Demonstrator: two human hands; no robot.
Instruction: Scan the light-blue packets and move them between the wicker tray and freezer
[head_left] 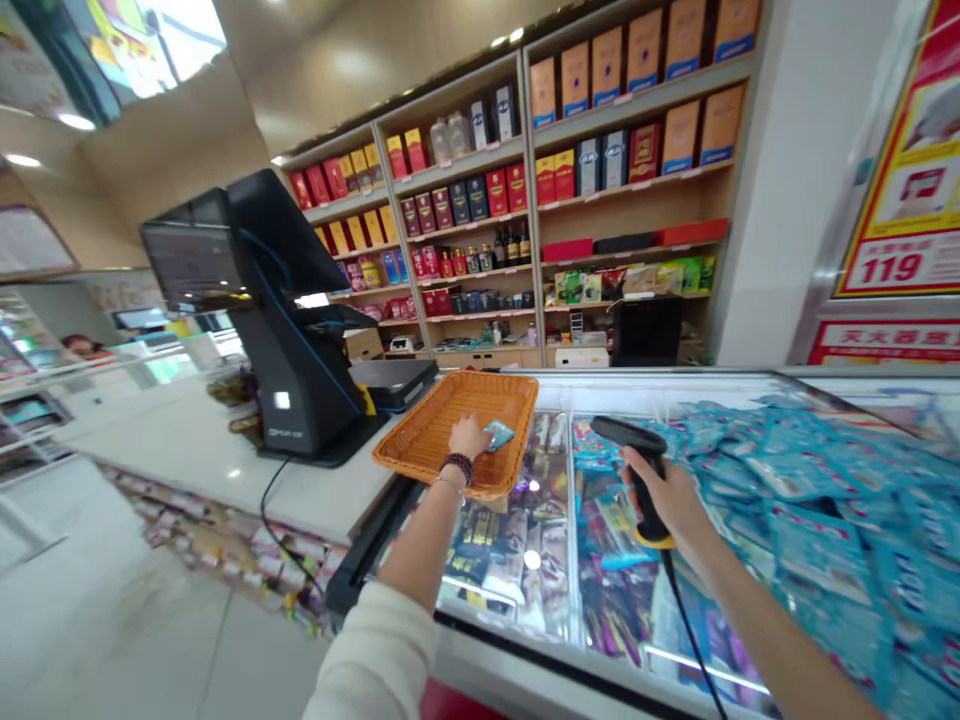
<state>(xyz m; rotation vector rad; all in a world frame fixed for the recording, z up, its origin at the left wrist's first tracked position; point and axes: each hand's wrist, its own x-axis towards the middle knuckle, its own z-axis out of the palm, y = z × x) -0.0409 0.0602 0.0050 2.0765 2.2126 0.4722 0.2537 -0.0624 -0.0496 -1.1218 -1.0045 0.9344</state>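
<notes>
Inside the shallow orange-brown woven basket (409,440), my left hand (469,438) has its fingers closed on a small blue-and-white packet (499,436), which sticks out to the right of the fingers. A beaded bracelet circles that wrist. My right hand (667,495) grips a black handheld barcode scanner (651,500) by its handle, raised above the glass-topped freezer. The scanner's head points up and to the left, away from the packet, and its cable (686,625) hangs down toward the bottom edge.
A black checkout terminal (289,350) stands on the white counter (187,440) at left, a dark flat device (394,382) beside it. Blue packets (802,490) heap on the freezer at right. Colourful packs show through the freezer glass (525,570). Shelves (480,245) of boxed bottles line the back wall.
</notes>
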